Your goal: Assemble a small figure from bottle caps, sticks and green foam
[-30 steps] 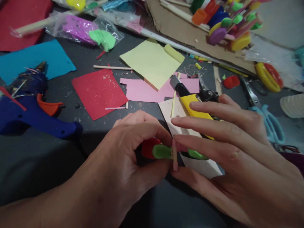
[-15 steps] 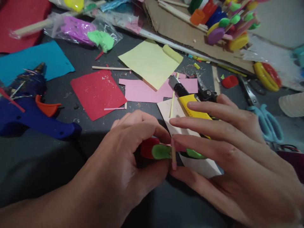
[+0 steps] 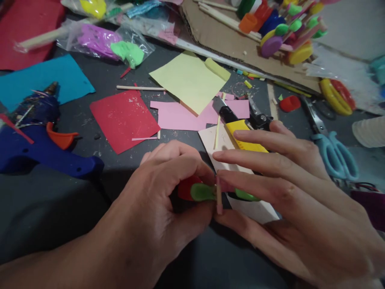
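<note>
My left hand (image 3: 168, 192) is curled closed around a small craft piece with a red part and a rounded green part (image 3: 203, 192). A short thin stick (image 3: 219, 196) with pink ends stands across the front of that piece. The thumb and index finger of my right hand (image 3: 285, 200) pinch the stick at its two ends, while the other fingers stretch out to the left. Between the hands a second green part (image 3: 246, 195) shows, partly hidden by the right fingers. Beneath the right fingers lie a yellow box cutter (image 3: 245, 136) and a whitish card (image 3: 210, 138).
A blue glue gun (image 3: 51, 148) lies at the left beside red foam (image 3: 123, 120) and blue foam (image 3: 72, 76). Pale yellow (image 3: 189, 80) and pink sheets (image 3: 180, 114) lie ahead. Light-blue scissors (image 3: 337, 156) rest at the right. Colourful caps and sticks (image 3: 279, 36) stand on cardboard (image 3: 216, 40).
Both hands keep nearly the same grip and position. The view has shifted very slightly; nothing has been let go or taken up.
</note>
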Motion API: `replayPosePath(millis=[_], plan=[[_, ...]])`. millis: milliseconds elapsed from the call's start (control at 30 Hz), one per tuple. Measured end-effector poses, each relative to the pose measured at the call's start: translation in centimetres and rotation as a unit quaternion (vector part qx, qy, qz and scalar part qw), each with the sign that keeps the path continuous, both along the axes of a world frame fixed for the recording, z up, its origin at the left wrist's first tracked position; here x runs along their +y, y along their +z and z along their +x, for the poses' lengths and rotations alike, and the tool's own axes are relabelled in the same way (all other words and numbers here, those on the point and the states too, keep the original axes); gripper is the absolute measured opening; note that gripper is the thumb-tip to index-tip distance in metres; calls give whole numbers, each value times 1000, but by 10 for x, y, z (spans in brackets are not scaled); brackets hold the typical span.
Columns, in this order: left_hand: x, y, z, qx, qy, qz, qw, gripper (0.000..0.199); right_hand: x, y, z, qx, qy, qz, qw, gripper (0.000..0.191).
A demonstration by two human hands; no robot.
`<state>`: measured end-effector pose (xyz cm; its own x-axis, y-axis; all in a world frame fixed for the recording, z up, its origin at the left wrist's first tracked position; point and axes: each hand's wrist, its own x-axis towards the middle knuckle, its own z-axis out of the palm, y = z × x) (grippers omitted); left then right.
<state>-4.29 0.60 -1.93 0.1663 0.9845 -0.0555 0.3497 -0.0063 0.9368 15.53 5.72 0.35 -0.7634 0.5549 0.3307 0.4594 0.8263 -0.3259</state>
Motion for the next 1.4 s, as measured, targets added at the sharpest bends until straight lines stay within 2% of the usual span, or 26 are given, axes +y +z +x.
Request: replayPosePath(millis=[133,200,300,367,633,1067,1233,1400], plan=[[0,2,-6,28,-17,-15,999,21,1,0,0,-8,8,6,1000,23],[0,5,-11,28,-5,-39,999,24,2,0,0,-13,12,7,1000,23],[2,9,-15,30,21,-51,998,14,2,0,0,-13,17,11,1000,20],[5,12,-14,42,15,-51,998,11,1,0,0,-12,15,14,1000,19],[10,17,-11,58,-12,-59,996,12,1,1,0,-27,19,28,999,19],[13,18,-7,57,-10,-69,996,14,2,-2,3,-28,28,31,999,17],[10,21,-10,63,-21,-96,993,9,1,-3,3,-25,23,28,999,18],[9,19,-12,60,-14,-77,995,10,0,-3,3,-24,20,20,999,20]])
